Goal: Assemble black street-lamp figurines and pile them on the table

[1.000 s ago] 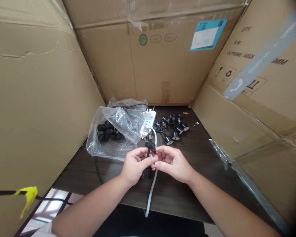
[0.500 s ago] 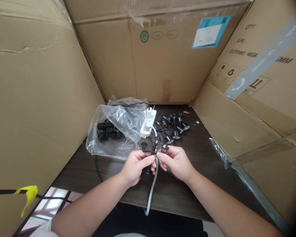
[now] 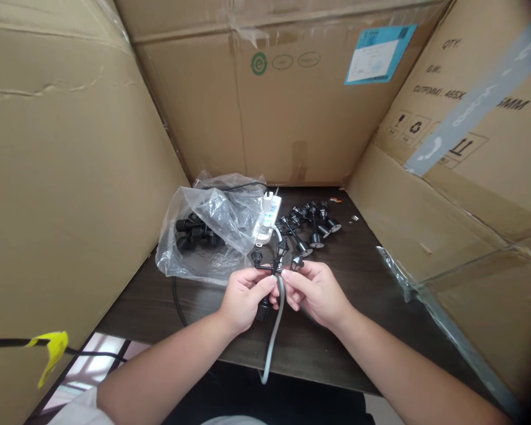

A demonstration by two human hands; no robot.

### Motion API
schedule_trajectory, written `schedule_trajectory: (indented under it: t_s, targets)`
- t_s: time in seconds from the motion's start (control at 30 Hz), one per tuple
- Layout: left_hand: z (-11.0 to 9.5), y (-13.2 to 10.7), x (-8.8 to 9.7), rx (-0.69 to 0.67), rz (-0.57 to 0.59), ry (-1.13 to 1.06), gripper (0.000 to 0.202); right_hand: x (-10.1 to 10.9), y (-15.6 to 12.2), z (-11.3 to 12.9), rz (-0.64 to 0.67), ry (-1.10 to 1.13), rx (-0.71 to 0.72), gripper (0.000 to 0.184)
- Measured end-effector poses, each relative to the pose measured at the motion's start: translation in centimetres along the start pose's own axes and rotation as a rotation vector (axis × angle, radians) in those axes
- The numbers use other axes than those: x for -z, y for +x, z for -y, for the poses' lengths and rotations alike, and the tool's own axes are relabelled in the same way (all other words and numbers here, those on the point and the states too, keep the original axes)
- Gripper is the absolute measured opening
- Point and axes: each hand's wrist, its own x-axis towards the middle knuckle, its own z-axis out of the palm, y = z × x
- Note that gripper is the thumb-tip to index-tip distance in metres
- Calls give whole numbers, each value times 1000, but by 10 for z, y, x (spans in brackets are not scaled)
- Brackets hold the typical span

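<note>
Just below frame centre, the left hand [image 3: 242,302] grips a slim black plastic model lamppost [image 3: 281,250] between thumb and fingers; the right hand [image 3: 317,294], nearly closed, pinches a small black lantern piece [image 3: 297,263] beside it (joined or not, I cannot tell).

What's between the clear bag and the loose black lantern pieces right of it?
Head view: the white power strip and part of a pale cable.

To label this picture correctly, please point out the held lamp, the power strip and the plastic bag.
Held lamp [image 3: 282,249]: head view, middle lantern.
Power strip [image 3: 269,219]: head view, socket face.
Plastic bag [image 3: 232,221]: head view, clear film.
</note>
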Motion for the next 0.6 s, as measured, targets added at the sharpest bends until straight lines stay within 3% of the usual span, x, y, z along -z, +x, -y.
schedule_trajectory:
  t_s: [0.1,0.33,0.6]
  targets:
    - [-1,0,-1,-21,20,6,18,-2,1,0,36,159,-56,32]
    - [-2,0,-2,68,68,-91,21,-3,1,1,44,240,-98,37]
    - [-2,-1,0,78,32,-14,23,-1,-2,4,-21,-13,6,29]
